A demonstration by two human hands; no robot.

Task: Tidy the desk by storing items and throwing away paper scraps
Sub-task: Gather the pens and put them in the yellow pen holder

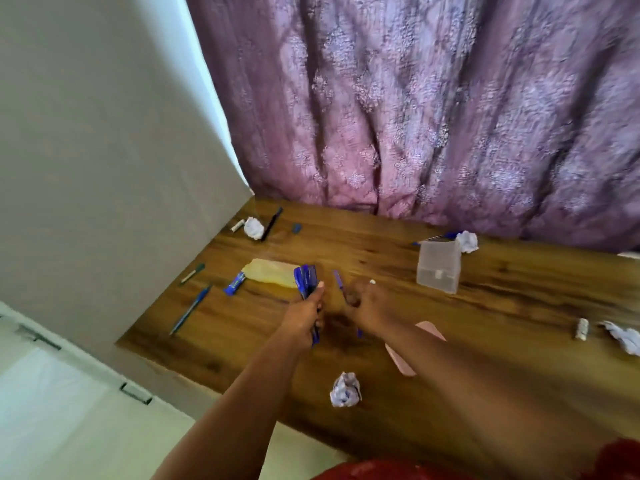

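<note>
We are gathering pens over the wooden desk [485, 306]. Our left hand [304, 317] is gripping a bundle of blue pens [305, 280], fingers curled round the barrels and thumb pressed along the side, tips fanning upward; holding them bunched like this probably lets us carry them all in one trip. Our right hand [363, 303] is closing loosely round a single pen [339, 282]. The picture is blurring here, so we cannot tell how firm that grip is.

The clear plastic box [439, 268] is standing well to the right of both hands, near the curtain [433, 109], and looks like the likely store for the pens. More items are lying loose on the left: a long blue pen [190, 310] near the desk edge, a small blue tube [234, 284], a yellow cloth [270, 271] just beyond the bundle, and a black pen [272, 223] at the back.

Paper scraps are not yet being collected. One crumpled ball [344, 389] is lying near the front edge, another [253, 227] beside the black pen, a third [467, 241] behind the box, and a fourth [623, 336] at the far right.

We judge storing as under way and the scraps untouched.
</note>
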